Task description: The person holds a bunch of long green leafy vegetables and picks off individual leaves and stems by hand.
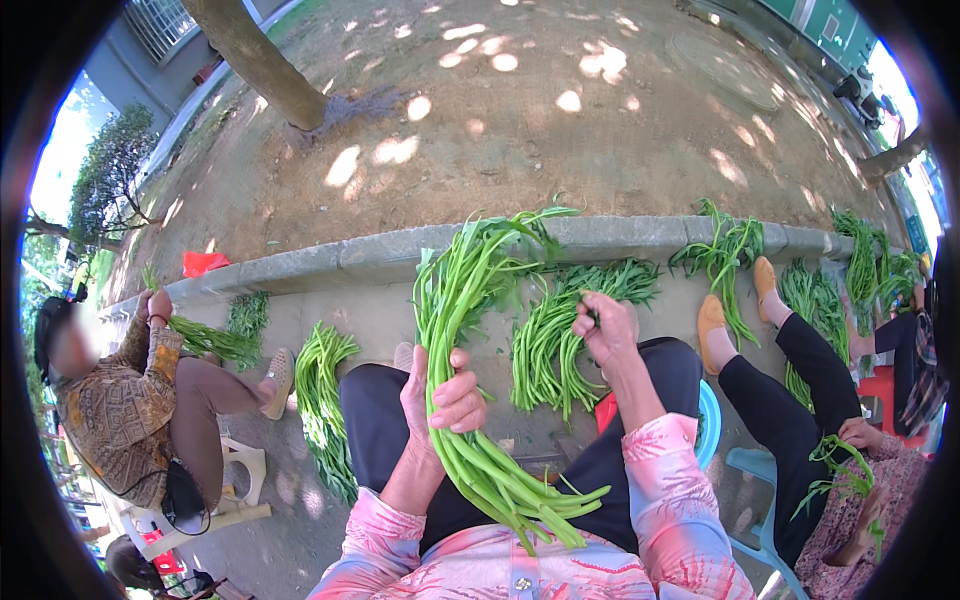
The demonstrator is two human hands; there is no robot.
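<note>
My left hand [442,401] is closed around the middle of a long bunch of water spinach [465,442]. The cut stem ends hang towards my lap, and the leafy tops bend over beyond the hand. To its right, my right hand [609,328] is raised with thumb and fingers pinched on what looks like a small scrap of greenery, mostly hidden by the fingers. Beneath that hand a heap of water spinach [551,360] lies on the pavement. Another pile of stems [322,382] rests left of my knee.
A concrete kerb [390,251] runs across in front, with bare soil beyond. A seated person [127,405] at left handles greens; others sit at right beside a blue plastic chair [754,465]. A blue basin [709,424] stands by my right knee. A red bag [204,262] lies near the kerb.
</note>
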